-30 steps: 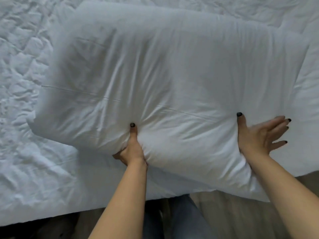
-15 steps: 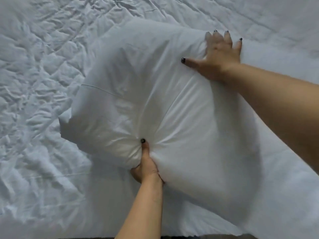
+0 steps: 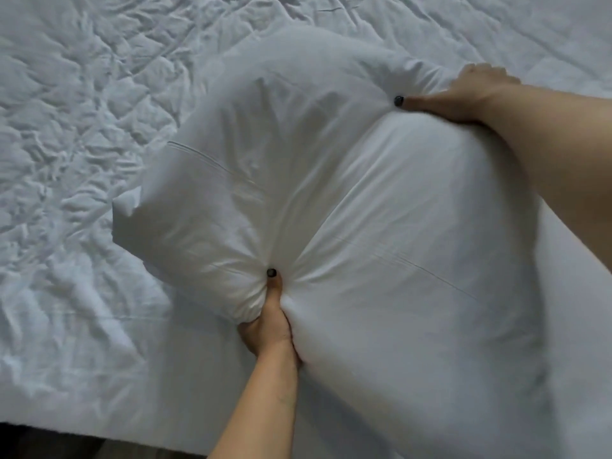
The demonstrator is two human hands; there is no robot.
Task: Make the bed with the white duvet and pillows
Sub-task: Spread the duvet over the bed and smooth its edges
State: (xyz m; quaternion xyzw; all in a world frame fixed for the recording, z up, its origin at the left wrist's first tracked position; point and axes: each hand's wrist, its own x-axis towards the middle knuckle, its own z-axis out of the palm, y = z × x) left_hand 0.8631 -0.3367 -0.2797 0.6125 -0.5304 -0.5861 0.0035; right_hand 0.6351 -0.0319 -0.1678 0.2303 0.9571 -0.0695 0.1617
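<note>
Head view: pillow (image 3: 347,210) is lifted over the rumpled duvet (image 3: 66,160), left hand (image 3: 268,326) clenched on its near edge, right hand (image 3: 463,94) gripping the far corner, so I'd keep both grips firm and set it down flat.

Left arm bare, enters from the near edge, forearm running straight away from the body. Left hand (image 3: 269,327) curled in a grip, thumb on top pointing far, dark nail visible; other fingers hidden underneath. Right arm bare, enters from the right edge, reaching far and leftward. Right hand (image 3: 463,94) curled in a grip, thumb extended left, dark nail; fingertips hidden.
</note>
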